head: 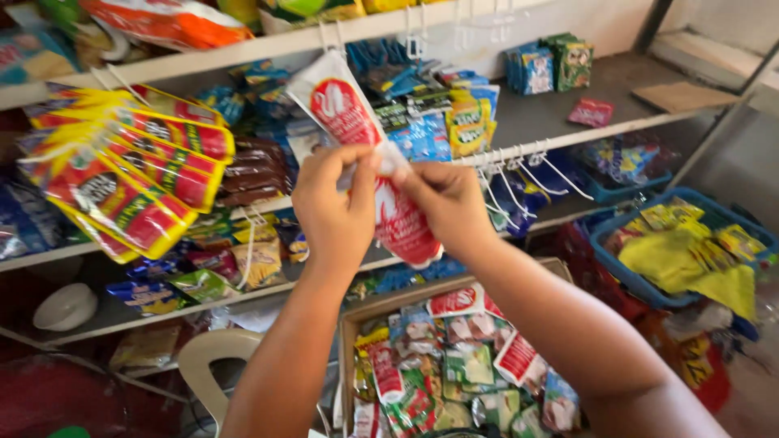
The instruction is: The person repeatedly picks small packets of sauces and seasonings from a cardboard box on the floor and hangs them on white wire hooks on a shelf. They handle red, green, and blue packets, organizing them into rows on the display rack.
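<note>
A strip of white sachets with red ovals hangs slanted in front of the shelves. Both hands pinch it at the joint between two sachets. My left hand grips the left side, thumb and fingers closed on the foil. My right hand grips the right side, and a lower sachet dangles below my fingers. Under my arms stands an open cardboard box filled with several red-white and green sachets.
Yellow-red sachet strips hang at the left on white hooks. Empty white hooks stick out from the middle shelf edge. A blue basket with yellow packets sits at the right. A white chair back stands below.
</note>
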